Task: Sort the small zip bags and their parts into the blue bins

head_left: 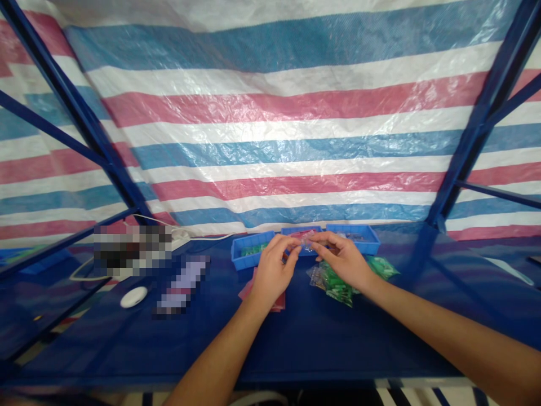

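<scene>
A small clear plastic bag [306,242] is pinched between my two hands above the front of the blue bins. My left hand [275,265] grips its left side with thumb and fingertips, and my right hand [341,258] has closed fingers on its right side. What the bag contains is too small to make out. Flat pink-red plastic bags [278,303] lie partly hidden under my left hand. Below my right hand sits a pile of filled clear packets with green contents [338,285].
Behind my hands stand a left blue bin [245,260] with green pieces, a middle bin [289,230] with pinkish things and a right bin [370,241]. A white round object [134,297] and a white cable [211,238] lie left on the blue table [203,349]. Blue frame posts [469,135] flank it.
</scene>
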{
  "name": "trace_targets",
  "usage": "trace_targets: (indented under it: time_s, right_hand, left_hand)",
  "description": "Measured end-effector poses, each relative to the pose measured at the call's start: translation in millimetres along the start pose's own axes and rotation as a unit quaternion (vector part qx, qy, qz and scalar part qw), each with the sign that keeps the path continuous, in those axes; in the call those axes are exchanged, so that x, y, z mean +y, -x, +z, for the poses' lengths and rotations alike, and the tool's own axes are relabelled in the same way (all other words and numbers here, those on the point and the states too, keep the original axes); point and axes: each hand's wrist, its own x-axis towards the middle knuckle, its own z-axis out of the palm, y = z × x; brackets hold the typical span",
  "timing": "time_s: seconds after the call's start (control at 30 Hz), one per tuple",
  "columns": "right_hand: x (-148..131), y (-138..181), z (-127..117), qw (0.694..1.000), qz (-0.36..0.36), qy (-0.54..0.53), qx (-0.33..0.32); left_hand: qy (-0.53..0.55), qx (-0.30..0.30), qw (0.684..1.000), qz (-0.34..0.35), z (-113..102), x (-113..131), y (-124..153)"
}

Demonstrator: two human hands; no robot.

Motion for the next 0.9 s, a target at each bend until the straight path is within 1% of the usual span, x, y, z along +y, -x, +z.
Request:
trace_targets:
  time_s: [0.07, 0.2, 0.3, 0.43, 0.6, 0.77, 0.83, 0.9]
  right_hand:
    - [-5, 2, 2, 0.999, -0.025, 0.022, -0.005]
    - [-18, 8, 5, 0.995, -0.073, 0.048, -0.046]
    - [-22, 11, 6, 0.991, -0.093, 0.068, -0.063]
    - [-17, 11, 6, 0.993, -0.081, 0.058, -0.066]
    - [-10, 8, 5, 0.994, -0.033, -0.036, -0.099]
    - [-5, 8, 7, 0.988, -0.022, -0.103, -0.11]
    - [-4, 8, 7, 0.99, -0.017, -0.093, -0.102]
    - [-5, 8, 6, 0.996, -0.025, -0.047, -0.076]
  left_hand:
    - [0.0, -0.002, 1.0, -0.001, 0, 1, 0]
    - [0.016, -0.014, 1.0, -0.015, 1, 2, 1]
    - [0.015, -0.016, 1.0, -0.015, 2, 0, 2]
    - [0.029, -0.027, 0.999, -0.038, 1, -3, 1]
    - [0.07, -0.028, 0.994, -0.077, 3, -5, 1]
    - [0.068, -0.021, 0.993, -0.093, 3, -9, 2]
    - [0.065, -0.024, 0.993, -0.099, 2, -11, 2]
    - [0.068, -0.024, 0.993, -0.098, 2, -13, 2]
